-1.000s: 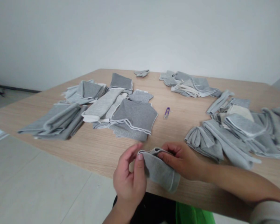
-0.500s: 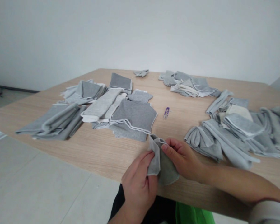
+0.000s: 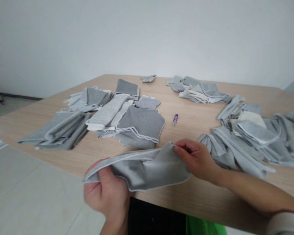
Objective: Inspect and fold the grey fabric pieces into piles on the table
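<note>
A grey fabric piece (image 3: pixel 149 171) with pale edging is stretched between my hands above the table's front edge. My left hand (image 3: pixel 106 189) is closed on its left end, thumb on top and fingers beneath. At its upper right corner, my right hand (image 3: pixel 194 160) pinches the cloth between thumb and fingers. Just beyond the cloth lies a stack of dark grey fabric pieces (image 3: pixel 142 122) with white edges. Purple thread snips (image 3: pixel 175 120) rest on the table past my right hand.
On the wooden table (image 3: pixel 186 127), folded grey cloths (image 3: pixel 61 130) lie at the left. A large heap of grey and cream pieces (image 3: pixel 254 137) spreads along the right. More fabric (image 3: pixel 201 88) is piled at the back, near a small scrap (image 3: pixel 148 78). A white wall stands behind.
The fabric piece was folded up small between my hands and is now opened out lengthwise. My left hand has moved left with its end, while my right hand stays near the same spot.
</note>
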The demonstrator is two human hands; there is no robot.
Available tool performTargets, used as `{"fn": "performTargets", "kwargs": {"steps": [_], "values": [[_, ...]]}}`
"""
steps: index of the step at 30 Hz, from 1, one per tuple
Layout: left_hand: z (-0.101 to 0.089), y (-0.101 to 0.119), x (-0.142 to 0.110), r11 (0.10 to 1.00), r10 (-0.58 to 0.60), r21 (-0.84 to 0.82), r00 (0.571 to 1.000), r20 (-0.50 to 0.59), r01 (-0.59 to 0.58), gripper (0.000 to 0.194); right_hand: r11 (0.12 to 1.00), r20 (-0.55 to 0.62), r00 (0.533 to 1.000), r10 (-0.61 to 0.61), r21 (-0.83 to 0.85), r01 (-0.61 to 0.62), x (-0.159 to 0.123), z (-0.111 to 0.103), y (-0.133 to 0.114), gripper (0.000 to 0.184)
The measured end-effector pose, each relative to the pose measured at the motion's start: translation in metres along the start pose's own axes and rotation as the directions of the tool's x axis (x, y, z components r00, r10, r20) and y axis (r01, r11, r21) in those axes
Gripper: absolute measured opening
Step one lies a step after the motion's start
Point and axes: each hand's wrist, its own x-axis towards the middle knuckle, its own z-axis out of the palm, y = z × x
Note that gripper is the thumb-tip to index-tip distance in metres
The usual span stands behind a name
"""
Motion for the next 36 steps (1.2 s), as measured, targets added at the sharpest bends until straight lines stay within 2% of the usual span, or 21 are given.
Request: {"fn": "performTargets", "kwargs": {"steps": [2,4,8,10,12,13,16,17,18,20,21,23,25,27,29,33,34,35,36], "values": [[-0.002,-0.003,0.004,0.999,0.035,-0.015,0.999,0.000,-0.035,0.013,0.996,-0.046,0.997,-0.055,-0.068,0.051,0.003,-0.006,-0.004,0.024],[-0.003,-0.007,0.008,0.996,0.069,-0.050,0.998,-0.016,-0.070,0.012,0.995,-0.142,0.987,-0.071,-0.076,0.060,0.006,-0.012,-0.009,0.024],[0.001,-0.014,0.015,0.966,0.107,-0.218,0.982,-0.159,-0.140,0.014,1.000,-0.372,0.928,-0.017,0.011,0.023,0.011,-0.019,-0.011,0.027],[0.005,-0.014,0.017,0.922,0.087,-0.350,0.967,-0.238,-0.169,0.015,0.996,-0.465,0.885,-0.003,0.074,0.042,0.013,-0.019,-0.009,0.028],[0.007,-0.012,0.015,0.905,0.006,-0.414,0.975,-0.221,-0.099,0.014,0.992,-0.524,0.851,-0.011,0.104,0.077,0.015,-0.019,-0.007,0.028],[0.007,-0.012,0.014,0.924,-0.043,-0.382,0.986,-0.164,-0.023,0.012,0.991,-0.542,0.840,-0.019,0.099,0.086,0.016,-0.018,-0.006,0.028],[0.005,-0.012,0.009,0.972,-0.123,-0.217,0.984,-0.129,0.093,0.003,0.996,-0.533,0.845,-0.041,0.049,0.078,0.020,-0.016,-0.007,0.025],[0.003,-0.013,0.008,0.983,-0.114,-0.160,0.986,-0.122,0.094,0.009,0.996,-0.502,0.864,-0.046,0.040,0.076,0.021,-0.016,-0.007,0.025],[0.001,-0.015,0.008,0.994,-0.084,-0.080,0.994,-0.069,0.078,0.017,0.996,-0.460,0.886,-0.055,0.034,0.079,0.022,-0.016,-0.006,0.025],[-0.002,-0.017,0.009,0.982,0.019,0.183,0.992,0.125,-0.042,0.037,0.994,-0.352,0.931,-0.091,0.020,0.105,0.023,-0.015,-0.002,0.024],[-0.003,-0.018,0.009,0.935,0.076,0.317,0.964,0.254,-0.157,0.047,0.992,-0.290,0.950,-0.118,0.007,0.125,0.022,-0.014,0.001,0.022],[-0.004,-0.020,0.007,0.780,0.190,0.467,0.869,0.456,-0.415,0.059,0.983,-0.161,0.970,-0.181,-0.027,0.179,0.019,-0.013,0.005,0.019],[-0.002,-0.021,0.004,0.639,0.322,0.456,0.754,0.573,-0.620,0.061,0.968,-0.057,0.967,-0.249,-0.056,0.246,0.016,-0.012,0.008,0.014],[0.000,-0.022,-0.001,0.519,0.434,0.366,0.607,0.666,-0.773,0.060,0.942,0.007,0.945,-0.327,-0.075,0.327,0.013,-0.011,0.009,0.009],[0.003,-0.023,-0.004,0.422,0.473,0.270,0.464,0.749,-0.866,0.057,0.912,0.068,0.915,-0.398,-0.076,0.402,0.012,-0.012,0.008,0.006],[0.005,-0.026,-0.002,0.312,0.540,0.098,0.262,0.800,-0.945,0.033,0.830,0.207,0.822,-0.531,-0.066,0.553,0.013,-0.017,0.003,0.009],[0.005,-0.027,-0.001,0.309,0.583,0.052,0.233,0.779,-0.950,0.026,0.805,0.267,0.787,-0.556,-0.064,0.590,0.014,-0.018,0.002,0.011],[0.005,-0.026,0.001,0.326,0.627,0.011,0.225,0.745,-0.945,0.021,0.781,0.350,0.744,-0.569,-0.054,0.622,0.014,-0.020,0.000,0.013],[0.004,-0.025,0.001,0.369,0.661,-0.027,0.242,0.711,-0.929,0.018,0.764,0.452,0.694,-0.561,-0.041,0.644,0.015,-0.020,-0.001,0.015]]}}
